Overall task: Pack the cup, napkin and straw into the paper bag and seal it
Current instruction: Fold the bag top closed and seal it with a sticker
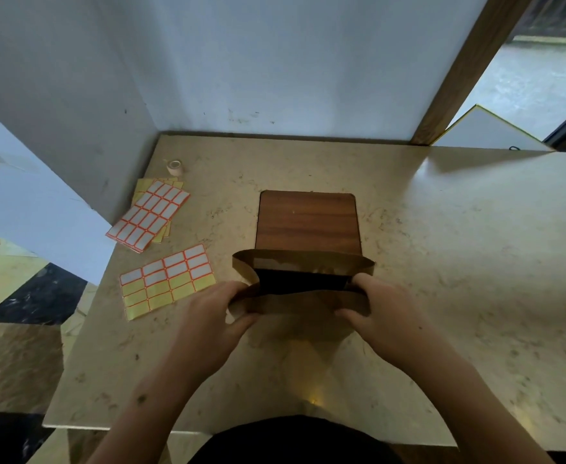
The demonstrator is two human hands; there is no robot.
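**Both hands grip the mouth of the open paper bag**

The paper bag (303,298) stands upright near the middle of the marble table (459,262), its mouth open and dark inside. The left hand (214,316) pinches the bag's left rim; the right hand (380,311) pinches its right rim. Just behind the bag lies a wooden board (306,221). To the left lie label sheets (166,281), and farther off a small tape roll (175,166).
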